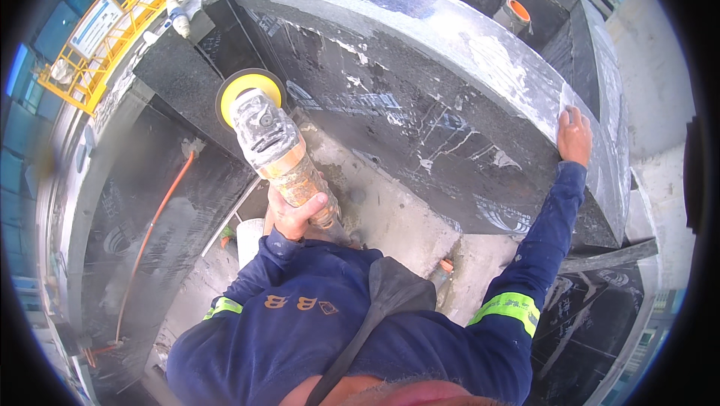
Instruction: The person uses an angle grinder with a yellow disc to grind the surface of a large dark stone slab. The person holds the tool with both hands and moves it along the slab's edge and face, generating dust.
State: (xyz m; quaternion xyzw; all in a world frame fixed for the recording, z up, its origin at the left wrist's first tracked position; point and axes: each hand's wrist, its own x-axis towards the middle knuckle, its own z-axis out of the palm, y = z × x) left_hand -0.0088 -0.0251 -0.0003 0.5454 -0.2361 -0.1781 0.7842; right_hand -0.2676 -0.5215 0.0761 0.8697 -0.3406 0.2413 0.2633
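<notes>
Head view shows the left hand [294, 215] wrapped around the power tool [276, 145], the right hand [574, 137] half-curled on the wall top [510, 57], its hold unclear; gripping firmly behind the yellow disc [243, 82] seems wise.

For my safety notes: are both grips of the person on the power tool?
No, only the left grip holds the power tool, while the right grip is at the wall's top edge.

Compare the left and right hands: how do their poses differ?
The left hand wraps around a power tool with a yellow disc; the right hand is at the top of the curved wall. The left hand is close to the torso, while the right hand reaches far out sideways. Both are bare, below navy sleeves.
</notes>
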